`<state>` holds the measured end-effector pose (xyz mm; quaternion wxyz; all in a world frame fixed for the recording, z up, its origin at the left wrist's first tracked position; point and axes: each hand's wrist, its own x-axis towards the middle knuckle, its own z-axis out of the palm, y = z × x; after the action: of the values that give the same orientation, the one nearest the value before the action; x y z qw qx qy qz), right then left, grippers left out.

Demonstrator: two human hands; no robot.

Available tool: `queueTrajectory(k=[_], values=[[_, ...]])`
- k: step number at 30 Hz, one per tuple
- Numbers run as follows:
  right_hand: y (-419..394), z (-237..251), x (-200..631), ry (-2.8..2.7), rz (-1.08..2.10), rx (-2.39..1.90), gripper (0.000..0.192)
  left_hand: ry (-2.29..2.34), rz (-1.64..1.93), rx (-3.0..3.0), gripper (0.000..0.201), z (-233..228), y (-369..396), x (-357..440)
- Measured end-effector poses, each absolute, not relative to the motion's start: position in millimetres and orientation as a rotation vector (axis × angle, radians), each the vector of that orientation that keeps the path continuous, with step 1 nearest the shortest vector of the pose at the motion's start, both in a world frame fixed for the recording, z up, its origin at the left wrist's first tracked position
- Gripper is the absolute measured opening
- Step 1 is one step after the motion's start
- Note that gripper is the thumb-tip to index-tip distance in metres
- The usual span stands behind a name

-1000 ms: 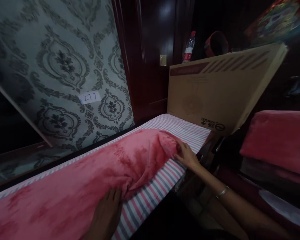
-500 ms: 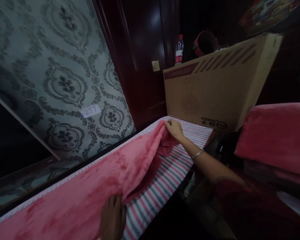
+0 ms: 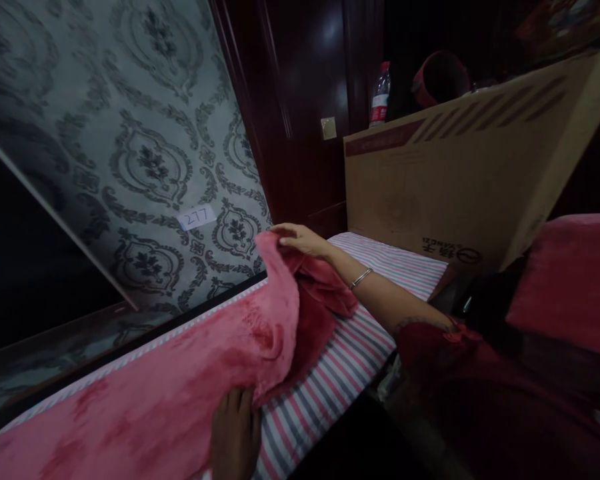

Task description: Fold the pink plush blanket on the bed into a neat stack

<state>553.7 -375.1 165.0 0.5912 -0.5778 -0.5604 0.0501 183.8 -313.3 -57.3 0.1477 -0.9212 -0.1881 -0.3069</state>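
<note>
A pink plush cloth (image 3: pixel 180 373) lies along a long pad with pink, grey and white stripes (image 3: pixel 325 390). My right hand (image 3: pixel 300 240) pinches the cloth's far end and holds it raised near the wall side, so the darker red underside (image 3: pixel 313 330) shows in a loose fold. My left hand (image 3: pixel 236 427) is at the cloth's front edge with fingers curled down on it; its thumb side rests by the striped fabric. The far end of the striped pad is uncovered.
A large cardboard box (image 3: pixel 440 173) stands at the pad's far end, a bottle with a red cap (image 3: pixel 380 95) behind it. Patterned wallpaper (image 3: pixel 155 160) bearing a paper marked 277 (image 3: pixel 197 217) runs along the left. A red plush-covered object (image 3: pixel 570 280) is at right.
My right hand has moved left toward the wall, lifting the cloth's far end and folding it back. My left hand stays at the front edge. The view has shifted slightly.
</note>
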Motion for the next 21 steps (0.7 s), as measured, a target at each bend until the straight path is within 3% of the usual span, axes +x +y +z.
queueTrajectory(k=[3,7,12,18,21], values=[[-373.1,139.1,562.5,-1.312,0.357,-1.243,0.044,-0.568,-0.883,-2.647,0.029,-60.8,-313.0,183.7],[-402.0,81.4,590.2,-0.891,0.150,-1.637,0.030,-0.669,-0.811,-2.705,0.030,-62.5,-315.1,183.5],[-447.1,26.8,606.7,-0.914,0.122,-1.755,0.022,-0.696,-0.776,-2.745,0.032,-60.0,-317.3,183.6],[-449.8,5.0,570.7,-1.542,-0.062,-1.888,0.065,-0.655,-0.827,-2.704,0.031,-59.4,-319.0,182.5],[-438.3,11.2,555.9,-1.610,-0.190,-1.961,0.042,-0.630,-0.838,-2.689,0.031,-64.3,-317.2,180.3]])
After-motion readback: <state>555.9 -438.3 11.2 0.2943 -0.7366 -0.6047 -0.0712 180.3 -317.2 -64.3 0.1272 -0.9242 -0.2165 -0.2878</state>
